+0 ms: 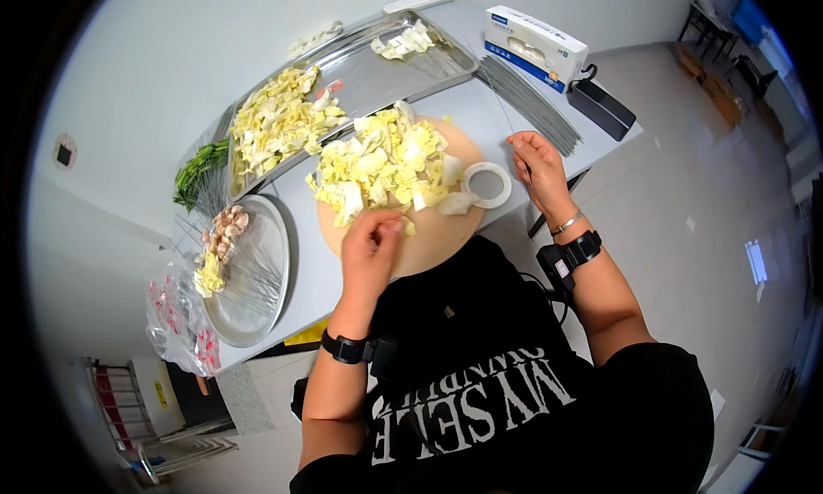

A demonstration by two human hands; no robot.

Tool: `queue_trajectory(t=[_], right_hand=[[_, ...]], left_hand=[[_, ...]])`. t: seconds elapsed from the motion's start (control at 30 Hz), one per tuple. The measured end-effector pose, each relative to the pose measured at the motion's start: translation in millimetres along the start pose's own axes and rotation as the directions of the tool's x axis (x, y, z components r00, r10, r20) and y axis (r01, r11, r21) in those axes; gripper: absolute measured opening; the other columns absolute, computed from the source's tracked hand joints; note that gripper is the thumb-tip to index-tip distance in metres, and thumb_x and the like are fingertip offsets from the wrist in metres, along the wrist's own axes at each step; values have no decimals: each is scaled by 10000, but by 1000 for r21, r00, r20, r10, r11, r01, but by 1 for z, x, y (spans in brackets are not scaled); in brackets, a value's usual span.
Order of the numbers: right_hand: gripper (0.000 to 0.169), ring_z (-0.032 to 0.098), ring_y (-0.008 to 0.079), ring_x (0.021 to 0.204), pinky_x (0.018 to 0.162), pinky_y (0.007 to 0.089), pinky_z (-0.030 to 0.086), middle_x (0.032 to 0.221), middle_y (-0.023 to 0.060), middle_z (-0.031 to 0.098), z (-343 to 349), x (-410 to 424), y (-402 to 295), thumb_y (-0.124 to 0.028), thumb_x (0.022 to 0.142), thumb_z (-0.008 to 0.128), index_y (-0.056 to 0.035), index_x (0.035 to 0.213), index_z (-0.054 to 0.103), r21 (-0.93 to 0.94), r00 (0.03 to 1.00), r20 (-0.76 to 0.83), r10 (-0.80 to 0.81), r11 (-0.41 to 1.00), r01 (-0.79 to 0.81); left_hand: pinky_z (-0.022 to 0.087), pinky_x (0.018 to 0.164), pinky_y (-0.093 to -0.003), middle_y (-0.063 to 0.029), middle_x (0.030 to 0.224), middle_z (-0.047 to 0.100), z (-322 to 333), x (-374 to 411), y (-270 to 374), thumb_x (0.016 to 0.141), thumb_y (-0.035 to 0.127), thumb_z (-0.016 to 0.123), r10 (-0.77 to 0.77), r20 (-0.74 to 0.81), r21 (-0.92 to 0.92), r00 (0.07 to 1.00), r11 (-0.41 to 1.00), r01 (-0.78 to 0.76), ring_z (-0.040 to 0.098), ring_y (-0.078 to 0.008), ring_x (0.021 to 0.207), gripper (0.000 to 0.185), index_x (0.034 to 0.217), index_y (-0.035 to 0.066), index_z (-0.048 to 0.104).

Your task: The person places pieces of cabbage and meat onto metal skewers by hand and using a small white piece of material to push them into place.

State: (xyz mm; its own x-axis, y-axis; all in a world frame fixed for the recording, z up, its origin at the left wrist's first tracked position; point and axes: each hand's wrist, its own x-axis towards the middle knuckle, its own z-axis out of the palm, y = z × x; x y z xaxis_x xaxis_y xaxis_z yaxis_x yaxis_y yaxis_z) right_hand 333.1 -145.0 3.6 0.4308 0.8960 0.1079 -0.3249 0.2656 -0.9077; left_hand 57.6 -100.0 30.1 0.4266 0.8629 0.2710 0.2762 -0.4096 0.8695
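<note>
My left hand [371, 246] is over the near edge of the round board [431, 243], fingers curled; whether something small is between them cannot be told. My right hand [540, 166], to the right of the board, pinches a thin metal skewer [505, 102] that points up and away. Cut yellow-white cabbage leaves [379, 166] are heaped on the board. A white roll of tape [487, 185] lies at the board's right edge, against a pale leaf piece [456, 203]. A bundle of metal skewers [530, 105] lies on the table beyond my right hand.
Behind the board, a steel tray [366, 76] holds more cabbage and skewered leaves. At left, a round metal plate [283, 256] holds skewered garlic cloves [225, 232] and cabbage, near green stalks [200, 172] and a plastic bag [177, 320]. A glove box [533, 47] and black device [601, 108] stand at right.
</note>
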Motion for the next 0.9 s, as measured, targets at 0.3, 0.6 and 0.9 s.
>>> queue_trajectory(t=[0.3, 0.6, 0.9], right_hand=[[126, 367, 15, 510, 454, 147, 276, 619, -51, 461, -5, -4, 0, -156, 860, 525, -40, 910, 534, 1, 1000, 7, 8, 1000, -8], [144, 339, 18, 509, 453, 151, 252, 605, -55, 432, -3, -5, -3, -157, 865, 514, -30, 932, 531, -30, 1000, 0, 11, 1000, -11], [105, 343, 19, 498, 443, 162, 253, 614, -44, 445, -1, -7, 3, -124, 856, 510, -32, 901, 530, -16, 1000, 9, -24, 1000, 24]], left_hand=[[391, 691, -364, -102, 807, 484, 58, 38, 25, 626, -6, 611, 462, 307, 470, 832, 687, -555, 448, -294, 792, 240, 861, 39, 614], [343, 691, -369, -102, 850, 473, 64, 43, 35, 612, 4, 603, 422, 356, 568, 834, 611, -552, 432, -286, 838, 216, 818, 41, 552], [407, 577, -220, -3, 719, 538, 20, 27, 23, 715, -19, 655, -66, 69, -98, 995, 993, 73, 516, -98, 645, 190, 852, 46, 540]])
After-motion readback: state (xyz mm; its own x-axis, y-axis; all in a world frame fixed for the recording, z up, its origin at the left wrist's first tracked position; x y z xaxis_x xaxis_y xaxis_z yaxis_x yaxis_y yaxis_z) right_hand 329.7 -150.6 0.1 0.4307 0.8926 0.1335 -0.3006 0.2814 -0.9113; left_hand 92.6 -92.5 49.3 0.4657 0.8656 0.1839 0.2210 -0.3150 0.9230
